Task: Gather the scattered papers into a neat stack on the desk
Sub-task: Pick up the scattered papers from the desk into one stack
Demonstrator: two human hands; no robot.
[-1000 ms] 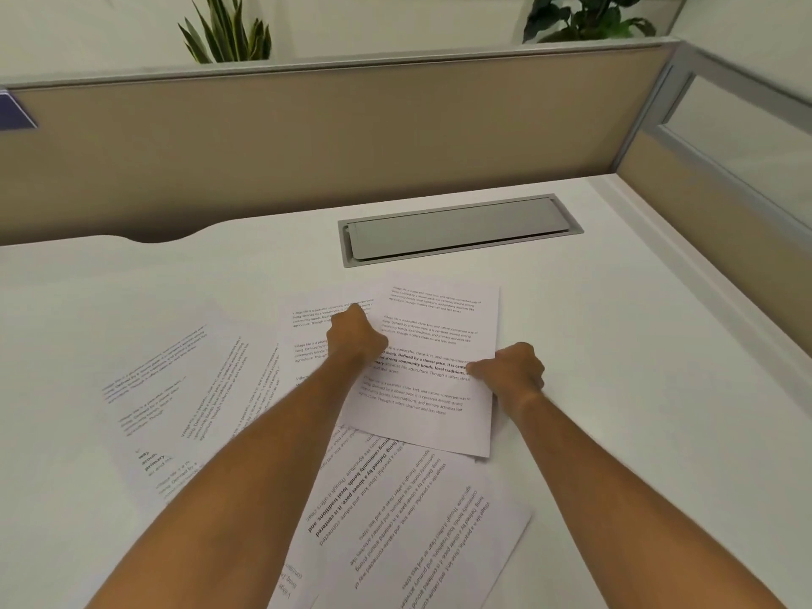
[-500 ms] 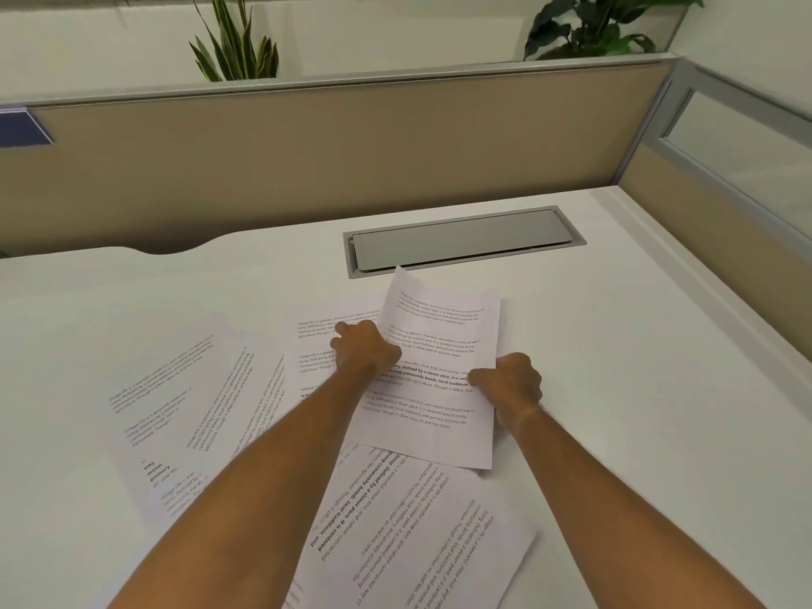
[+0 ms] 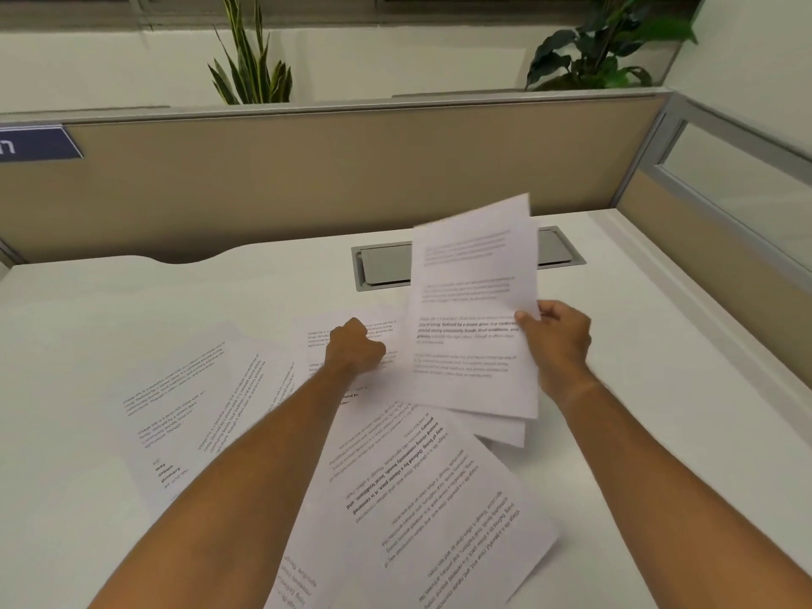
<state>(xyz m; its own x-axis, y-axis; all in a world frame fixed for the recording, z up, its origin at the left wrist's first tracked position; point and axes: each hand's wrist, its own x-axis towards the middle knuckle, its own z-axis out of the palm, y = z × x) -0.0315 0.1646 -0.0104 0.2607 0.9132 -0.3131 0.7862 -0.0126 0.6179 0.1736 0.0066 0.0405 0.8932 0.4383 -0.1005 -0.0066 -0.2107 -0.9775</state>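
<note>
Several printed white sheets lie fanned over the white desk point(image 3: 132, 309). My right hand point(image 3: 558, 340) pinches the right edge of a lifted sheet point(image 3: 472, 309), which stands tilted up above the desk; a second sheet edge shows just under it. My left hand point(image 3: 356, 351) rests as a closed fist, knuckles down, on a flat sheet point(image 3: 351, 329) in the middle. More sheets spread to the left point(image 3: 175, 402) and toward me point(image 3: 422, 498), partly under my forearms.
A grey cable hatch point(image 3: 382, 268) is set in the desk behind the papers, half hidden by the lifted sheet. Beige partition panels point(image 3: 351, 178) close the back and right sides. Two plants stand behind the partition.
The top sheet, flat under both hands a second ago, has been raised off the pile by my right hand and moved right. My left hand has let go of it and stays down.
</note>
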